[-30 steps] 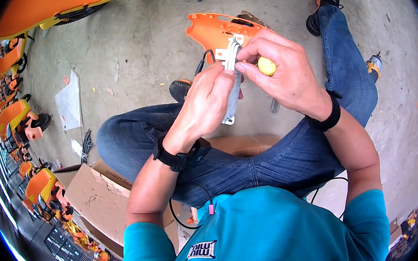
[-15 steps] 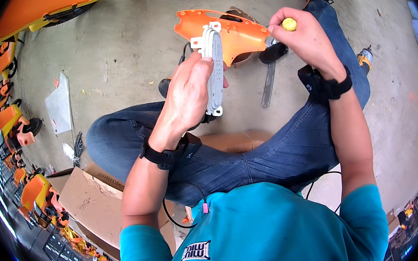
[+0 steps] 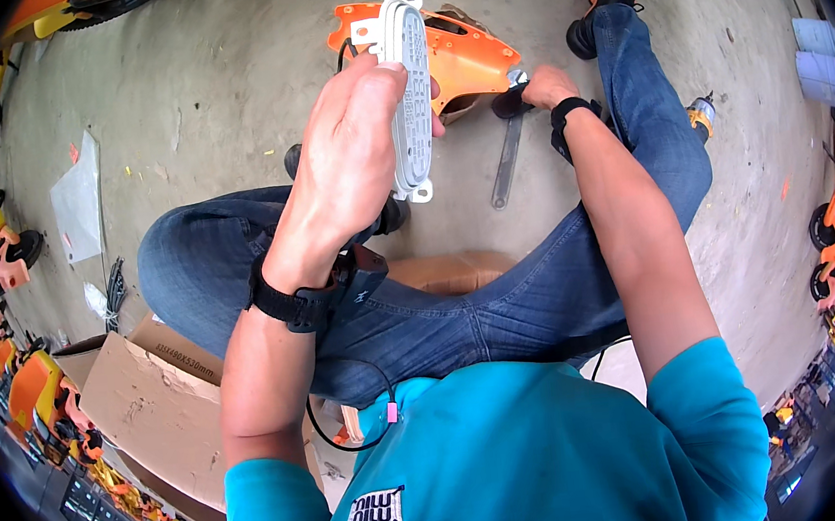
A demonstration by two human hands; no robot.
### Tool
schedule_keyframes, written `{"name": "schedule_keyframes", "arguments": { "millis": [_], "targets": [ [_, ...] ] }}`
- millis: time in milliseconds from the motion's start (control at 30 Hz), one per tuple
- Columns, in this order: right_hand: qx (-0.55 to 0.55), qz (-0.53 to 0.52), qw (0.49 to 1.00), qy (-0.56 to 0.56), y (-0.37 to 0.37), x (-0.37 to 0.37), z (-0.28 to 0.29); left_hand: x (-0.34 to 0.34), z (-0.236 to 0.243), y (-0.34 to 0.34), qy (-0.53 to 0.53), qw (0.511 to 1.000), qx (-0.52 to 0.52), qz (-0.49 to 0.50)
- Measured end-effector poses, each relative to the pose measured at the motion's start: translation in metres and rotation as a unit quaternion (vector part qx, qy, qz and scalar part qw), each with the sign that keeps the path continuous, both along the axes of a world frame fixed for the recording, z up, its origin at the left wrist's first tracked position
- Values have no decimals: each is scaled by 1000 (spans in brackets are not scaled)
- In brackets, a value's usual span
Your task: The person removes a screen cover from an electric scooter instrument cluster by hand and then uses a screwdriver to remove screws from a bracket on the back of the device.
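Note:
My left hand point(image 3: 350, 136) is closed round a white oval plastic housing point(image 3: 412, 100) with mounting tabs at its ends and side. The housing is held upright above the floor, and its ribbed face is turned to the right. Beyond it lies an orange plastic shell point(image 3: 474, 59), partly covered by the housing. My right hand point(image 3: 549, 85) is low at the shell's right end, beside a dark rounded object point(image 3: 511, 103). Its fingers look curled, but their tips are hidden, as is whatever they may hold.
A flat metal bar point(image 3: 505, 167) lies on the concrete floor between my legs. An open cardboard box point(image 3: 165, 405) stands at my left. To the right of my right leg is a yellow-and-black power tool point(image 3: 700, 118). Orange and yellow ride-on vehicles point(image 3: 38, 387) line the left side.
My right hand has moved down and left to the shell's right end. The yellow round thing it held is out of sight. My left hand has raised the white housing slightly.

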State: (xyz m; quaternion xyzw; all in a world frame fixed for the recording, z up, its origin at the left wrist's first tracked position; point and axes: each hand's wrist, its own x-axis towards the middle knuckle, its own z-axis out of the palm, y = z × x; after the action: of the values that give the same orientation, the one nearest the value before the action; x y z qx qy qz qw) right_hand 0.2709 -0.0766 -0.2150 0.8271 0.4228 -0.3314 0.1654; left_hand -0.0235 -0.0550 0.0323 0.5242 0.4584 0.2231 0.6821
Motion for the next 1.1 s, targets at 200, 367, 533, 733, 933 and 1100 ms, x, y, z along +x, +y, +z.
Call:
{"name": "schedule_keyframes", "arguments": {
  "millis": [200, 367, 533, 733, 933, 1100],
  "targets": [
    [50, 58, 997, -27, 14, 35, -2, -1, -1, 0, -19, 1000, 9, -1],
    [447, 158, 880, 31, 32, 11, 197, -2, 1, 3, -58, 996, 71, 2],
    [299, 279, 906, 109, -71, -25, 342, -18, 10, 5, -106, 992, 65, -11],
    [71, 66, 970, 225, -280, -71, 280, 0, 10, 3, -135, 988, 60, -46],
    [118, -16, 968, 223, -358, -121, 280, 1, 13, -9, -78, 994, 64, -34],
    [160, -30, 941, 298, -355, -127, 284, 10, 13, -8, -124, 989, 69, -27]
  ]
}}
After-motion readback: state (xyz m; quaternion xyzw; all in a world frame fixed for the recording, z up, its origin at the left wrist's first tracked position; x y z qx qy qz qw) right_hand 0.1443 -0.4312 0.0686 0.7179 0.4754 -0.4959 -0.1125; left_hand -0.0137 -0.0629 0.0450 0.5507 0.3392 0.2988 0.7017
